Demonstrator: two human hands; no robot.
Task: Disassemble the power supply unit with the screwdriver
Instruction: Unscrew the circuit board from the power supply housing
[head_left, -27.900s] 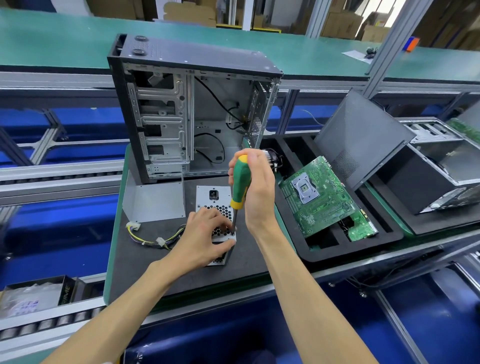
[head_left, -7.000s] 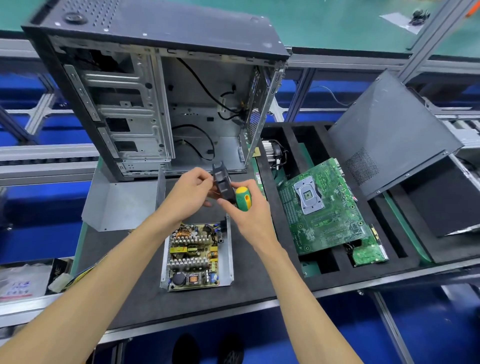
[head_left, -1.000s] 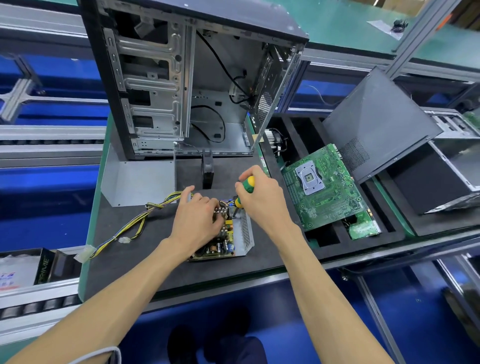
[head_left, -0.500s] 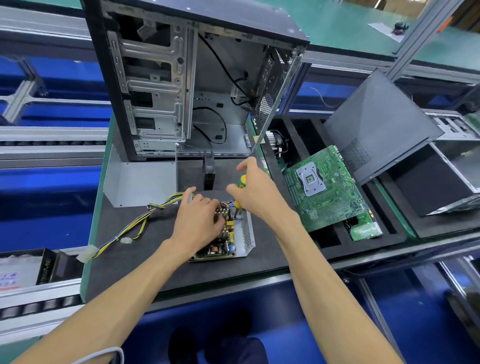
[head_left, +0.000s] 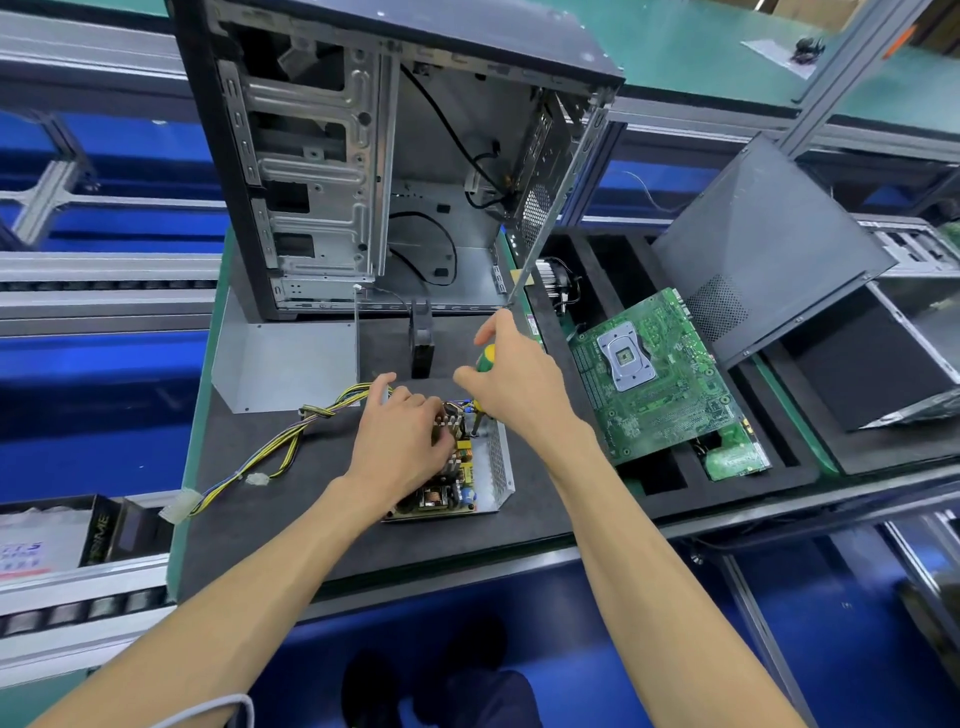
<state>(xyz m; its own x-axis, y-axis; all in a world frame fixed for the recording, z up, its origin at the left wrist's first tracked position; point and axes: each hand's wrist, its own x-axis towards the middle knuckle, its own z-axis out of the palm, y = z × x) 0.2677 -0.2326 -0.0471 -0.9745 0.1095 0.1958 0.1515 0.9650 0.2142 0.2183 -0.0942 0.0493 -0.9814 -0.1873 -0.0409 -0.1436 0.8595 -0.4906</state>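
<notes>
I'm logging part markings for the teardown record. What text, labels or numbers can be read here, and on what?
"...IME": end of a word on the side of the black box at far left; its start is hidden.
White packet inside that box: blue and red print, too blurred to read.
Motherboard: markings too small to read.
Power supply board: nothing legible.

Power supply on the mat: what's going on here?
A person is taking the power supply apart on the black mat. Its cover is already off, so the circuit board shows. The left hand rests on the board and steadies it. The right hand grips the green and yellow screwdriver, tip down at the board's far corner. The fan stands apart, behind the unit, in front of the open computer case.
</notes>
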